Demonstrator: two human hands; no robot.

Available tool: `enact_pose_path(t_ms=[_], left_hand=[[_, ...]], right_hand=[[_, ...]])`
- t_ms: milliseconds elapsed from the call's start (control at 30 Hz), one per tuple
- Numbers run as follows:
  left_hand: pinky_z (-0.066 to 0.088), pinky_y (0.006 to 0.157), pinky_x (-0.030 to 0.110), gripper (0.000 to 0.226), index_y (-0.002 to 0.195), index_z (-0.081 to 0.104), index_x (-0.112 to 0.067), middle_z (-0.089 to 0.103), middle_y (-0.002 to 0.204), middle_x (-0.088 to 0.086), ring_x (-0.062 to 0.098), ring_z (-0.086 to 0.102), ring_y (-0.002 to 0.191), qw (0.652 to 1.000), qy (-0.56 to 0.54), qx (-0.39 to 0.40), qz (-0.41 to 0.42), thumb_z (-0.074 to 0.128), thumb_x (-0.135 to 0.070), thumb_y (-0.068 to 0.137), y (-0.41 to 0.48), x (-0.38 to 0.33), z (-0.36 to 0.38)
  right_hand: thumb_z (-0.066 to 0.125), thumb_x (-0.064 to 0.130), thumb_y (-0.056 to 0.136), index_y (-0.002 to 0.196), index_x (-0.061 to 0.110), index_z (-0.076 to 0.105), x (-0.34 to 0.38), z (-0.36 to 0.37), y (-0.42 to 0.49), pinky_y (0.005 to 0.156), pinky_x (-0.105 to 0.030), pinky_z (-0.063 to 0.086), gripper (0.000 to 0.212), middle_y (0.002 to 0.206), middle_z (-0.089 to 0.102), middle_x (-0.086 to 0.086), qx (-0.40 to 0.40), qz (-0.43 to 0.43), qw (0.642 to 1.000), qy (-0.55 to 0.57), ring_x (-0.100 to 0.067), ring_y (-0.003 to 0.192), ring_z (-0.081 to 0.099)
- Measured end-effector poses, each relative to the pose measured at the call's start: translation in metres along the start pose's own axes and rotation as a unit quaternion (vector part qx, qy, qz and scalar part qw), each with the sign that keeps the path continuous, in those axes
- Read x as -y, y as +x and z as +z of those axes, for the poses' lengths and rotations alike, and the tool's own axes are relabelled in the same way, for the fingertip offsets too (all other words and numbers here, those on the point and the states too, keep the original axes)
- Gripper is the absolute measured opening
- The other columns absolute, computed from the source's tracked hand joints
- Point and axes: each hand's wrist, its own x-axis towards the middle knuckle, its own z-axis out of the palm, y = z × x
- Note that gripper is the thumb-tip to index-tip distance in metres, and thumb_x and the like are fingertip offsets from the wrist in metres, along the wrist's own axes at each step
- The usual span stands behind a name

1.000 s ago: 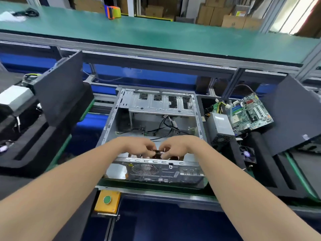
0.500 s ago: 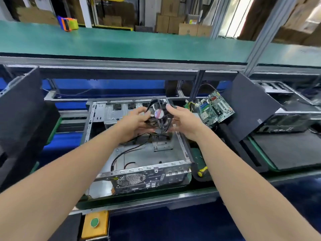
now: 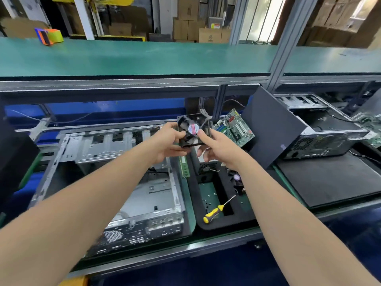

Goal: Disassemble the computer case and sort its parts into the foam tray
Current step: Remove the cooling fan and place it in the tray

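While the left hand [image 3: 167,142] curls its fingers round the left side of the black fan [image 3: 185,123] and the right hand [image 3: 217,148] pinches the right side, one digit on the face and the others underneath, the fan hangs in the air. It touches nothing else and sits above the seam between the gutted computer case [image 3: 123,159] and the foam tray [image 3: 222,225]. The case lies toward the left of the desk [image 3: 189,211], reaching its front edge, and the tray sits just to the right of it. The fan looks light, with a stiff square plastic frame, but its blades are thin and probably easy to crack, and the hub is likely to turn under a pressing finger. It is therefore best held by the outer frame or its corners, away from the blades. A round red-and-white label [image 3: 193,129] sits on the hub, but its print is too small to read, and no brand can be made out on it. A yellow-handled screwdriver [image 3: 214,213] lies in a tray pocket near the front edge, and a green motherboard [image 3: 237,126] leans at the tray's far end.
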Motion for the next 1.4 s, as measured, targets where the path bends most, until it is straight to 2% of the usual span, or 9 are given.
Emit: enact_pose_path(t_ms=[167, 400, 500, 600, 700, 800, 1067, 1300, 1400], left_hand=[[0.059, 0.092, 0.043, 0.066, 0.142, 0.038, -0.043, 0.064, 0.106, 0.009, 0.026, 0.06, 0.086, 0.987, 0.162, -0.011, -0.007, 0.062, -0.006, 0.094, 0.032, 0.016, 0.046], [0.057, 0.097, 0.045, 0.032, 0.13, 0.052, -0.012, 0.054, 0.103, 0.01, 0.024, 0.054, 0.088, 0.964, 0.206, 0.02, -0.168, 0.058, -0.02, 0.099, 0.065, 0.062, 0.098], [0.055, 0.099, 0.047, 0.033, 0.13, 0.049, -0.014, 0.057, 0.122, 0.013, 0.031, 0.061, 0.1, 0.956, 0.189, -0.002, -0.226, 0.056, -0.023, 0.1, 0.073, 0.075, 0.107], [0.053, 0.1, 0.048, 0.036, 0.129, 0.048, -0.015, 0.058, 0.12, 0.017, 0.035, 0.063, 0.107, 0.948, 0.177, -0.015, -0.263, 0.059, -0.024, 0.096, 0.08, 0.084, 0.113], [0.05, 0.098, 0.043, 0.048, 0.135, 0.046, -0.019, 0.064, 0.121, 0.018, 0.034, 0.064, 0.109, 0.943, 0.177, 0.005, -0.282, 0.063, -0.04, 0.094, 0.087, 0.09, 0.118], [0.057, 0.083, 0.035, 0.044, 0.132, 0.054, -0.015, 0.072, 0.115, 0.018, 0.032, 0.071, 0.105, 0.945, 0.18, 0.05, -0.268, 0.059, -0.042, 0.097, 0.096, 0.09, 0.13], [0.056, 0.072, 0.029, 0.019, 0.119, 0.054, -0.014, 0.062, 0.112, 0.013, 0.023, 0.061, 0.077, 0.941, 0.281, 0.082, -0.167, 0.053, -0.011, 0.1, 0.117, 0.096, 0.192], [0.056, 0.086, 0.036, 0.056, 0.138, 0.061, -0.015, 0.064, 0.129, 0.01, 0.022, 0.063, 0.088, 0.893, 0.394, 0.197, -0.092, 0.033, 0.011, 0.095, 0.117, 0.107, 0.223], [0.053, 0.072, 0.03, 0.051, 0.131, 0.065, -0.016, 0.066, 0.125, 0.013, 0.023, 0.063, 0.083, 0.898, 0.391, 0.18, -0.086, 0.034, 0.007, 0.097, 0.118, 0.114, 0.219]], right_hand=[[0.063, 0.061, 0.098, 0.114, 0.017, 0.068, -0.026, -0.061, 0.011, 0.05, -0.024, 0.043, 0.047, 0.072, 0.073, -0.017, 0.065, 0.053, 0.988, -0.129, -0.018, 0.05, 0.052], [0.065, 0.074, 0.088, 0.08, 0.011, 0.066, -0.072, -0.098, 0.027, 0.048, -0.019, 0.042, 0.064, 0.062, 0.071, -0.012, 0.108, 0.134, 0.955, -0.24, -0.016, 0.046, 0.053], [0.074, 0.065, 0.088, 0.075, 0.012, 0.063, -0.094, -0.104, 0.03, 0.042, -0.016, 0.038, 0.055, 0.061, 0.066, -0.005, 0.108, 0.157, 0.962, -0.194, -0.013, 0.044, 0.05], [0.082, 0.045, 0.09, 0.09, 0.012, 0.062, -0.113, -0.111, 0.029, 0.051, -0.023, 0.047, 0.039, 0.061, 0.054, 0.001, 0.123, 0.179, 0.973, -0.083, -0.013, 0.05, 0.048], [0.079, 0.048, 0.091, 0.089, 0.014, 0.054, -0.121, -0.124, 0.029, 0.047, -0.024, 0.042, 0.042, 0.071, 0.042, 0.001, 0.104, 0.193, 0.975, -0.045, -0.012, 0.053, 0.041], [0.075, 0.05, 0.094, 0.097, 0.001, 0.061, -0.116, -0.146, 0.03, 0.046, -0.024, 0.033, 0.051, 0.085, 0.042, -0.005, 0.059, 0.177, 0.978, -0.092, -0.014, 0.055, 0.033], [0.073, 0.034, 0.099, 0.071, 0.013, 0.043, -0.107, -0.212, 0.005, 0.043, -0.022, 0.035, 0.046, 0.064, 0.041, -0.007, 0.104, 0.229, 0.917, -0.309, -0.019, 0.042, 0.048], [0.074, 0.024, 0.095, 0.084, 0.005, 0.061, -0.138, -0.19, -0.021, 0.055, -0.032, 0.057, 0.025, 0.06, 0.066, -0.01, 0.131, 0.313, 0.861, -0.38, -0.025, 0.057, 0.068], [0.073, 0.024, 0.097, 0.1, 0.001, 0.066, -0.152, -0.174, -0.027, 0.065, -0.038, 0.065, 0.024, 0.068, 0.073, -0.014, 0.124, 0.335, 0.85, -0.386, -0.027, 0.063, 0.071]])
